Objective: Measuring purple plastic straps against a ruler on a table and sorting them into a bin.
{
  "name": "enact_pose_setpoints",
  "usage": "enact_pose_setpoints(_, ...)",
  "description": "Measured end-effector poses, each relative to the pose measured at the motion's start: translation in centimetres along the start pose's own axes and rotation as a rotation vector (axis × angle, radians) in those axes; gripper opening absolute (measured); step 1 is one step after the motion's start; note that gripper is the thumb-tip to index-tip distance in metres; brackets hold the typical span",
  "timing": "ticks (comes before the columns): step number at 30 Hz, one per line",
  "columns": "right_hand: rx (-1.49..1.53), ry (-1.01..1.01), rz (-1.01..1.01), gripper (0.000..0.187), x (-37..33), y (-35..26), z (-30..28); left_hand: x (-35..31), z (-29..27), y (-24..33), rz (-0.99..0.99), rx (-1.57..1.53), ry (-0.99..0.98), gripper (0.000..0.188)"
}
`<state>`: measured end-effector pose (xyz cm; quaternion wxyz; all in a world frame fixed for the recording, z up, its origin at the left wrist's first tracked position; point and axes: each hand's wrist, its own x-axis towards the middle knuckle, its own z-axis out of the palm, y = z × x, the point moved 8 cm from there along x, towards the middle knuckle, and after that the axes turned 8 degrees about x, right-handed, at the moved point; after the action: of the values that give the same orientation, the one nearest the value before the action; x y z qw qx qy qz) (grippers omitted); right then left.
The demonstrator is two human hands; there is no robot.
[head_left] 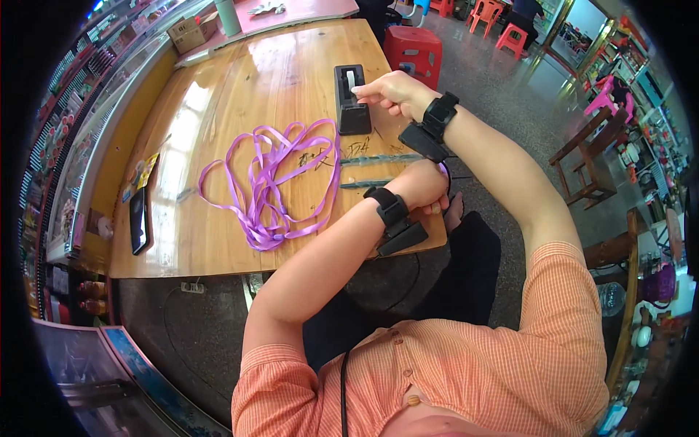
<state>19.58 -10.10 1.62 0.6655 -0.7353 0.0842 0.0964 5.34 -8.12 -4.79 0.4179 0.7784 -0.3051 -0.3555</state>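
Note:
My right hand [397, 93] is at the far right of the table, thumb and fingertips pinched against the roll of clear tape [351, 79] in a black tape dispenser [354, 120]. Nearer to me, my left hand [424, 187] is curled over the table's right edge. A small bit of purple shows beside it, but what its fingers hold is hidden. Left of both hands lies a loose tangle of purple ribbon [269, 171]. Two narrow dark green strips [377, 159] lie between the ribbon and my left hand.
The wooden table [218, 138] bears handwriting near the dispenser. A dark phone [139, 221] lies at its left edge by a glass display case [102, 146]. A red stool [413, 51] stands beyond the right corner. A wooden chair [593, 164] is farther right.

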Motion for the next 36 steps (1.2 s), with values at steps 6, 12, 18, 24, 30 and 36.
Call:
enact_pose_setpoints(6, 0.079, -0.009, 0.004, 0.016, 0.4, 0.0, 0.5, 0.4, 0.1, -0.4, 0.002, 0.021, -0.013, 0.039)
enact_pose_setpoints(12, 0.203, -0.007, -0.065, 0.018, -0.7, -1.5, 0.1, 0.4, 0.4, -0.4, -0.001, -0.004, -0.006, 0.041)
enact_pose_setpoints(18, 0.151, -0.110, 0.047, 0.015, -4.2, 1.7, 1.8, 1.1, 0.9, -1.2, 0.034, -0.177, 0.006, 0.049)
enact_pose_setpoints(24, 0.221, -0.105, 0.192, 0.019, -4.3, 4.8, 1.8, 2.3, 1.0, -1.7, 0.027, -0.289, -0.011, 0.051)
enact_pose_setpoints(30, 0.073, -0.242, 0.184, 0.020, -4.9, 4.6, 0.6, 1.2, 1.4, -1.8, -0.007, -0.149, -0.059, 0.046)
enact_pose_setpoints(36, 0.006, -0.301, 0.000, 0.019, -10.4, 1.2, -5.7, -1.0, 0.2, 0.4, 0.014, 0.008, -0.063, 0.040)
